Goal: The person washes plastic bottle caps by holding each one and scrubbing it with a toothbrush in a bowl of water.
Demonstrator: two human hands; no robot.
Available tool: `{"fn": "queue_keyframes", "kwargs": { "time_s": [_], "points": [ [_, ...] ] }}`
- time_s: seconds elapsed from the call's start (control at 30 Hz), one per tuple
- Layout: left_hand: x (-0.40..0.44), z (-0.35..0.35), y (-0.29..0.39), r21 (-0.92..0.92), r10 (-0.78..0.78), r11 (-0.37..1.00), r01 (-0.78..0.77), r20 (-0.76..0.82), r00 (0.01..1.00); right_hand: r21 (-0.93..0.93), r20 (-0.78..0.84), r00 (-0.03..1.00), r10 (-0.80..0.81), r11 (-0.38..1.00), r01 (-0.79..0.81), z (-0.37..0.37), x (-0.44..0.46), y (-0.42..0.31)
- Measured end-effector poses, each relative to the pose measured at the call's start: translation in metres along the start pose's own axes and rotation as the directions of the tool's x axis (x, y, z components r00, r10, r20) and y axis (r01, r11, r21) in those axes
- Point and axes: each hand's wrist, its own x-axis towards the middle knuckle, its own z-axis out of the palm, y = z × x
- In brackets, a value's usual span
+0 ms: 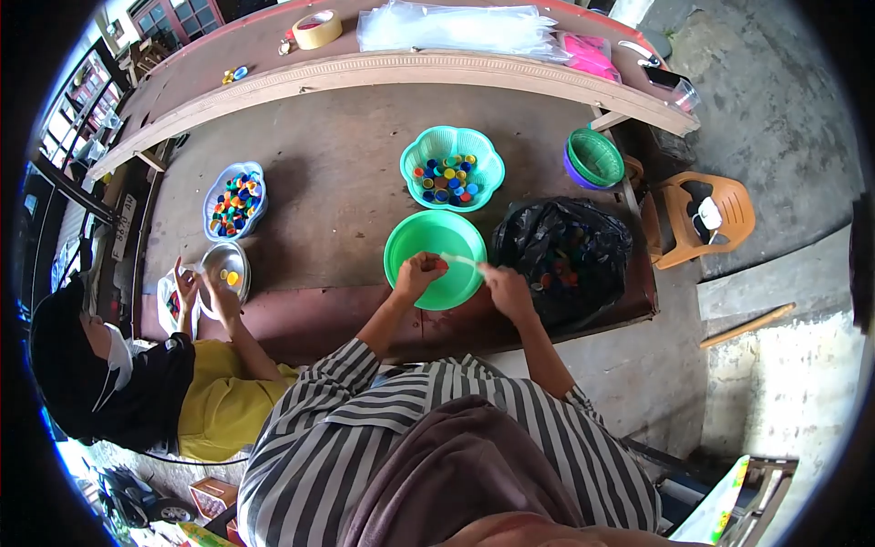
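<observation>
Over the green basin [401, 239], my left hand [418, 277] pinches a small red bottle cap [441, 265]. My right hand [507, 292] is closed on one end of a thin whitish tool [463, 261], whose other end reaches toward the cap. Blur keeps me from telling the tool's exact kind. Just beyond the basin stands a turquoise scalloped bowl [488, 157] with several coloured bottle caps in it. To the right of my right hand lies an open black plastic bag [602, 228] with more caps inside.
At left, a co-worker [219, 392] works over a metal bowl [244, 260] beside a pale blue bowl of caps [239, 202]. Stacked green and purple baskets [597, 157] stand back right. A raised ledge [401, 71] carries tape [317, 30] and clear plastic bags [456, 29].
</observation>
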Motion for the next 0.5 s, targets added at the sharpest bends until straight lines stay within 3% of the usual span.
{"fn": "queue_keyframes", "kwargs": {
  "time_s": [0.03, 0.07, 0.13, 0.2, 0.3, 0.33, 0.43, 0.5],
  "points": [
    [0.000, 0.000, -0.001, -0.061, 0.000, 0.998, 0.000, -0.008, 1.000, -0.150, -0.050, 0.998, 0.049, 0.987, -0.056, -0.005, 0.004, 0.002],
    [0.002, 0.000, -0.001, -0.121, 0.002, 0.993, -0.004, -0.017, 1.000, -0.145, -0.046, 0.998, 0.044, 0.988, -0.050, -0.008, 0.007, 0.002],
    [-0.001, 0.001, 0.014, -0.193, -0.057, 0.980, 0.053, -0.016, 0.998, 0.066, -0.015, 0.990, -0.140, 0.988, 0.141, -0.013, 0.012, -0.002],
    [-0.005, 0.004, 0.026, -0.266, -0.109, 0.959, 0.102, -0.011, 0.994, 0.151, -0.019, 0.981, -0.192, 0.970, 0.192, -0.012, 0.013, 0.002],
    [-0.009, 0.009, 0.032, -0.365, -0.126, 0.924, 0.114, -0.009, 0.992, -0.088, -0.066, 0.993, -0.101, 0.992, 0.095, -0.021, 0.022, 0.017],
    [-0.008, 0.010, 0.031, -0.372, -0.115, 0.923, 0.098, -0.025, 0.993, -0.085, -0.064, 0.992, -0.111, 0.991, 0.106, -0.027, 0.025, 0.013],
    [-0.007, 0.009, 0.026, -0.384, -0.076, 0.921, 0.058, -0.033, 0.997, 0.268, 0.056, 0.977, -0.204, 0.946, 0.182, -0.027, 0.028, 0.010],
    [-0.007, 0.010, 0.026, -0.396, -0.043, 0.918, 0.031, -0.023, 0.999, 0.162, 0.021, 0.978, -0.209, 0.966, 0.203, -0.021, 0.030, 0.021]
  ]
}}
